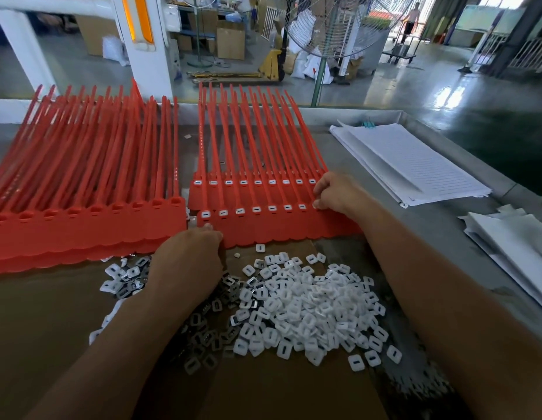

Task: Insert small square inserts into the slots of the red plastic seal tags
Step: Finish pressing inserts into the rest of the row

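Observation:
Two sheets of joined red seal tags (263, 225) lie overlapped at the centre, and white square inserts (240, 211) fill their slots. A stack of red tags with empty slots (81, 225) lies at the left. My left hand (188, 259) curls its fingers on the near left corner of the front sheet. My right hand (336, 192) pinches the sheet's right end with curled fingers, beside the last slot. A heap of loose white inserts (306, 304) lies on brown cardboard in front of the tags.
Cardboard (51, 313) covers the near tabletop. A stack of lined white paper (409, 159) lies at the right, with more white sheets (512, 237) at the far right edge. Beyond the table stand a white pillar (142, 40), a fan (333, 25) and boxes.

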The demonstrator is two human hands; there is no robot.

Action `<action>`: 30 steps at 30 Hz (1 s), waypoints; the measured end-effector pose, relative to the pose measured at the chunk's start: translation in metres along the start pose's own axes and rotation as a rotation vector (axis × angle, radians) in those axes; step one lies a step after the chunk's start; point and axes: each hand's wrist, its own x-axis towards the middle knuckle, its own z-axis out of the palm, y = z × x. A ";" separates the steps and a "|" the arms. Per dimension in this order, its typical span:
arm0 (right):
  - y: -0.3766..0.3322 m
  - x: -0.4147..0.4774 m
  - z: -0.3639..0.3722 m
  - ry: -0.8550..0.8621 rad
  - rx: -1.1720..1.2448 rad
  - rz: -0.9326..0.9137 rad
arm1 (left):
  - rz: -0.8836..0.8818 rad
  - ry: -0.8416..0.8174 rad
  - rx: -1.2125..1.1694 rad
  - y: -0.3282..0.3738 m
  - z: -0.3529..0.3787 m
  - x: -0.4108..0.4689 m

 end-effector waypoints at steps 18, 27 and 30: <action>0.027 -0.006 0.019 0.186 0.105 -0.176 | 0.002 -0.022 0.001 -0.001 0.000 0.000; 0.030 -0.025 0.016 0.154 0.271 -0.234 | 0.001 -0.044 -0.017 -0.003 0.000 0.001; 0.029 -0.036 0.010 0.128 0.277 -0.272 | -0.002 -0.041 -0.025 -0.003 0.000 0.001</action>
